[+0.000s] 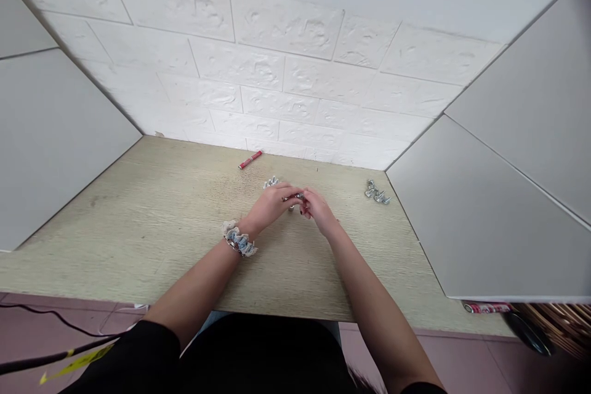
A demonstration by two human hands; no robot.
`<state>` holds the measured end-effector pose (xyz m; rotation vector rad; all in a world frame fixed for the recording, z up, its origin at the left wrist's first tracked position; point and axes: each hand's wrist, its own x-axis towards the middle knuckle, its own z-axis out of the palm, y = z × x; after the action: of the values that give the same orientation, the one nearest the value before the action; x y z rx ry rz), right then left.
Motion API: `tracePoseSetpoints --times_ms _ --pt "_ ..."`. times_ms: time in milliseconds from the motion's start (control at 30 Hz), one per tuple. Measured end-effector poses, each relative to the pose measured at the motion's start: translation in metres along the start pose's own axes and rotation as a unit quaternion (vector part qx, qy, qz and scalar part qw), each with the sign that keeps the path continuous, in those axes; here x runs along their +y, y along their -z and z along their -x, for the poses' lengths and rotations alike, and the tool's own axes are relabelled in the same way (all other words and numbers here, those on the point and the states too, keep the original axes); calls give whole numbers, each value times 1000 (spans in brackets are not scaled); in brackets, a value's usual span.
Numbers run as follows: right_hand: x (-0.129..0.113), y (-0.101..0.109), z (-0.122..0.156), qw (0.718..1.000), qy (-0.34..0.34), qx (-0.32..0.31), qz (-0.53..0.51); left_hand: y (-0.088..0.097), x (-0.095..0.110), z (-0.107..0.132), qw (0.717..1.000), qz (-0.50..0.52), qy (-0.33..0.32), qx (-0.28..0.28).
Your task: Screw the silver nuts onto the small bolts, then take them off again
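On my feed, a small zinc-coloured metal fitting (295,198) sits between the hands, mid-desk; too small for me to ID exact type. L hand (272,205) and R hand (319,210) are both closed in on it, fingers nearly meeting, almost no gap. Looks pinched by both, tho I can't tell which hand bears the hold. Just past the L hand, v. close, I see a small bunch of similar metal hardware (271,183). Further R, well apart, near the back-R corner: another cluster of metal fittings (377,192). Red-and-white tube (250,160) lies near the back edge. Fabric scrunchie (239,240) round L wrist. Desk (138,246) is pale wood-grain laminate, w/ white foam-brick wall panel (277,80) behind and grey side panels (60,135) L and R.
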<state>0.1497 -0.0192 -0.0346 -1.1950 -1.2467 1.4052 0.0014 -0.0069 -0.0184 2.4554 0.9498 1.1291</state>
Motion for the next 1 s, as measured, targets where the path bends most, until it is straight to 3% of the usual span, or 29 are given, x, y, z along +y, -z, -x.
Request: tracePoseSetpoints --times_ms 100,367,500,600,733,867,1000 --pt "0 2 -1 999 -3 3 -46 1 0 0 1000 0 -6 25" --pt "0 2 1 998 -18 33 52 1 0 0 1000 -12 -17 12" --pt "-1 3 0 1000 22 -8 -17 0 0 0 1000 -11 -12 13" --pt "2 4 -3 997 41 5 -59 -1 -2 0 1000 -10 -6 16" --pt "2 4 -4 999 -2 34 -5 -1 -3 1 1000 -10 -10 20" --pt "-2 2 1 998 6 2 55 1 -2 0 1000 -12 -9 15" --pt "0 2 0 1000 10 -23 7 1 0 0 1000 2 3 2"
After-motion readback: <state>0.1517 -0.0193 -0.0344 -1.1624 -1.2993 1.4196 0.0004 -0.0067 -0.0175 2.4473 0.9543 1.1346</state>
